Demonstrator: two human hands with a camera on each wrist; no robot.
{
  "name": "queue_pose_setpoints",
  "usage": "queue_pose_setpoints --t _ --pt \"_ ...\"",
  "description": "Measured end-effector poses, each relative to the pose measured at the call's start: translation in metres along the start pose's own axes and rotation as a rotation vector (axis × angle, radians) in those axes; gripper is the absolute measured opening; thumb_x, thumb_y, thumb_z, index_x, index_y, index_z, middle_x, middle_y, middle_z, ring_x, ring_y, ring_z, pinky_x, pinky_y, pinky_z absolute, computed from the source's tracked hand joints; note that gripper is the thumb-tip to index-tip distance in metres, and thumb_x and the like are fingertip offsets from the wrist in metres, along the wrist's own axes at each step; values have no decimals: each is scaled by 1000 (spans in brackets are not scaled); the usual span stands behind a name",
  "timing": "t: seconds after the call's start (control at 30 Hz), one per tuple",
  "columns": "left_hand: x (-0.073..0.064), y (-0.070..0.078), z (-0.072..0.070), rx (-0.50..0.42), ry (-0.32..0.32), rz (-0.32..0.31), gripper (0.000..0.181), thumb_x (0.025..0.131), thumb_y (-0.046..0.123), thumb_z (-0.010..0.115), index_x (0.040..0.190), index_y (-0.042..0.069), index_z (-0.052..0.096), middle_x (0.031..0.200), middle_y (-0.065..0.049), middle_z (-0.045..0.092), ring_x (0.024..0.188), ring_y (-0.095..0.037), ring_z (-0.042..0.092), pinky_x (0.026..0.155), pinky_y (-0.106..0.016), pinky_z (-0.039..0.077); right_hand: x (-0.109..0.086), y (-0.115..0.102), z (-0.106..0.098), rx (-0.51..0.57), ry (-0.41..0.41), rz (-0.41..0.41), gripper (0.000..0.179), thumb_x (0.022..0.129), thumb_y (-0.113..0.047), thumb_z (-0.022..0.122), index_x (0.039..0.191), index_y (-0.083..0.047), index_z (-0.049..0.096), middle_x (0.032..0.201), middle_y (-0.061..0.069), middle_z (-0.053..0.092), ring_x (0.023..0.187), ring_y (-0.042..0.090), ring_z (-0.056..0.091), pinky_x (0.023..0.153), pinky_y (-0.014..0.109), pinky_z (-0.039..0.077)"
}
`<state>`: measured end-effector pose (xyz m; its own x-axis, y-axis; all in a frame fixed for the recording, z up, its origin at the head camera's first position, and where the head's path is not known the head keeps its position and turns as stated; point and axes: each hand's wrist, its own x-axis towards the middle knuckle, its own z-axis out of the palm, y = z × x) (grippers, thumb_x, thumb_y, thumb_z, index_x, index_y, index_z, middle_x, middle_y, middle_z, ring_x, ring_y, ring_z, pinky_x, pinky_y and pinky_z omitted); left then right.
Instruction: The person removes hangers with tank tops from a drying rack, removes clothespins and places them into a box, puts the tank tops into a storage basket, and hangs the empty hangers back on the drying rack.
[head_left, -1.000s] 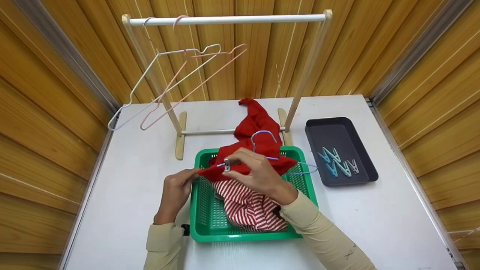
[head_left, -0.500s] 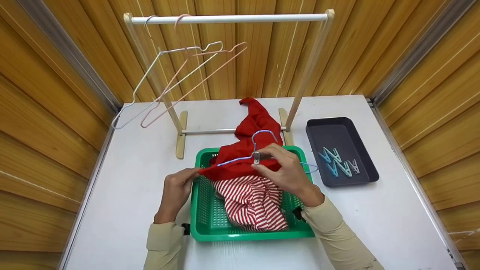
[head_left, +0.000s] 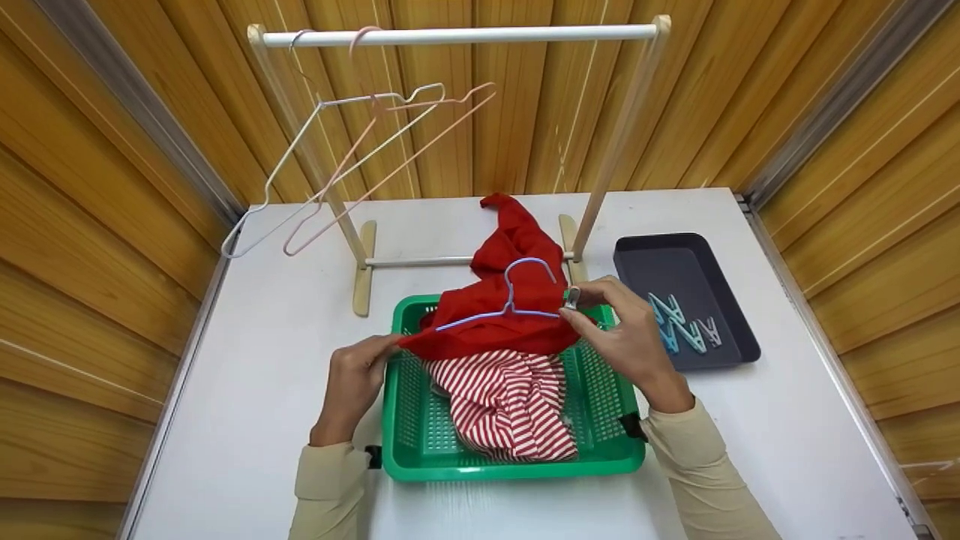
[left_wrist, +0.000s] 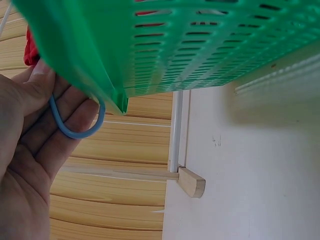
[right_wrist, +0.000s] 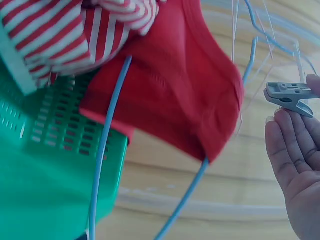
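Note:
A blue wire hanger [head_left: 471, 321] lies across a red garment [head_left: 495, 341], whose fabric is folded over the hanger's lower part. My left hand [head_left: 351, 382] pinches the garment's left corner between thumb and fingers. In the left wrist view, the hanger's rounded end [left_wrist: 76, 134] loops against those fingers. Near the garment's right side, my right hand [head_left: 630, 337] pinches a grey clothespin [head_left: 573, 298] between thumb and fingertips. The right wrist view shows this clothespin [right_wrist: 290, 96] apart from the red cloth. Beneath, red-and-white striped cloth [head_left: 510, 405] lies in a green basket [head_left: 514, 472].
Behind the basket stands a rack with a white rail [head_left: 465, 34]. A white hanger [head_left: 268, 180] and a pink hanger [head_left: 420, 157] hang at its left. On the right, a dark tray [head_left: 667, 259] holds several clothespins [head_left: 686, 330]. Red cloth [head_left: 517, 236] trails over the rack's base.
My right hand has moved rightward along the hanger, carrying the grey clothespin from the left part to the right side. The left hand keeps its place at the garment's corner.

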<state>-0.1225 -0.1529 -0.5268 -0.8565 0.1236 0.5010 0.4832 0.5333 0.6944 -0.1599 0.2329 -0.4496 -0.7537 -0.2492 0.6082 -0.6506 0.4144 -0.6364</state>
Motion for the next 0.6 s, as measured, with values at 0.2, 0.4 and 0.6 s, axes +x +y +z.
queue_pose_setpoints --t 0.2,0.4,0.6 --pt "-1 2 -1 4 -5 -9 27 95 -11 72 119 -2 79 112 -10 80 102 -27 78 87 -37 63 -1 12 -17 -28 69 52 29 86 5 86 112 1 75 102 9 72 90 21 69 87 19 56" --pt "0 3 -1 6 -9 -22 26 95 -10 72 119 -1 79 112 -8 80 102 -26 78 87 -37 62 -4 27 -32 -111 144 127 29 84 4 88 110 1 75 100 11 72 86 22 68 81 14 52" --pt "0 3 -1 13 -2 -27 25 94 -9 73 117 -1 80 110 -8 80 100 -26 78 86 -35 63 -5 45 -43 -147 182 205 28 86 2 88 111 3 75 99 12 71 87 14 66 80 13 50"
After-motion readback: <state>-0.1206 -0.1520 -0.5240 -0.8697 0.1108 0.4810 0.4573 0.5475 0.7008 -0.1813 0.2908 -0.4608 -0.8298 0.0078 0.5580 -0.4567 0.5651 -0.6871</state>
